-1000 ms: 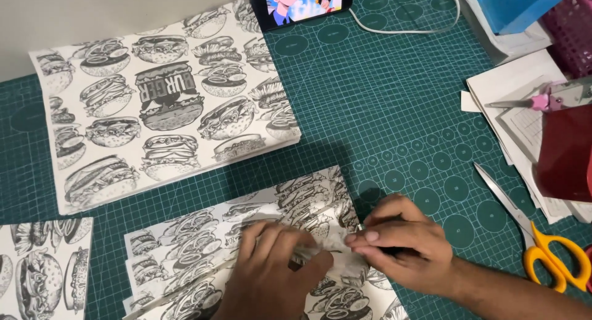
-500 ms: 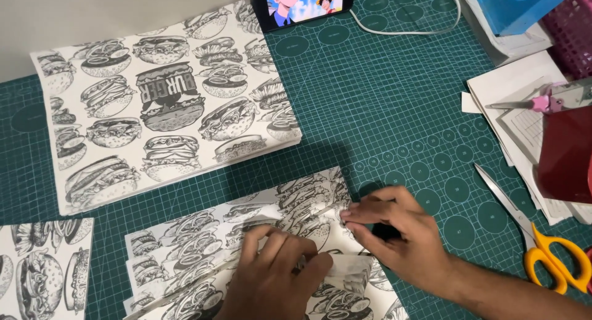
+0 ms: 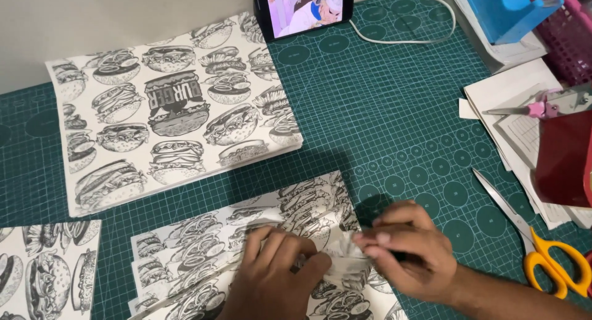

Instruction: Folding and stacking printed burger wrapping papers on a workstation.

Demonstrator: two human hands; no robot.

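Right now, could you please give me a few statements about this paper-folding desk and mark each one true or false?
1. Both hands, left hand and right hand, rest on the folded burger-print paper sheet. True.
2. The yellow-handled scissors are held in the right hand. False: they lie on the green gridded cutting mat, to the right of that hand.
3. A stack of burger-print paper sheets lies beyond the hands. True.
4. The black phone lies flat with a dark screen. False: it stands propped at the mat's far edge, showing a cartoon.
5. A white cable runs from the phone. True.
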